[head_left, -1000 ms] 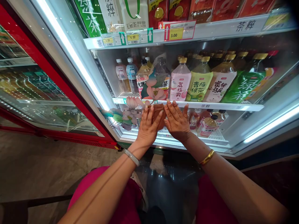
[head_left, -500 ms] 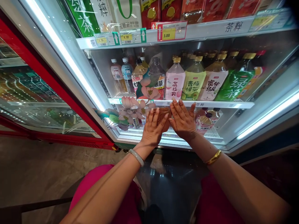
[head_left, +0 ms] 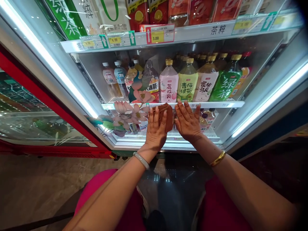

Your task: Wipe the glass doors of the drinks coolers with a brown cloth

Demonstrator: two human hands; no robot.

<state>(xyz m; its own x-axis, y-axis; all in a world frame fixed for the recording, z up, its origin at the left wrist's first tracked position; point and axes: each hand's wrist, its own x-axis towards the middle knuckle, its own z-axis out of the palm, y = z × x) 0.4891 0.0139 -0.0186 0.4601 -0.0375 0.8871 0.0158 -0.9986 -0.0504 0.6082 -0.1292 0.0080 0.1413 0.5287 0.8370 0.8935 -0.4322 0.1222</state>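
Two white strips [head_left: 45,51], one slanting across the upper left, the other at the right, glare almost pure white. The shelves [head_left: 233,104] between them are brightly lit; the floor [head_left: 36,183] at lower left is dim, and the lower right sinks towards black. Blue-white glints dot a dark glossy patch [head_left: 175,187] at bottom centre. The left hand [head_left: 156,130] looks fairly crisp, the upper-right tags [head_left: 243,24] soft. Wide-angle distortion tilts lines near the edges.
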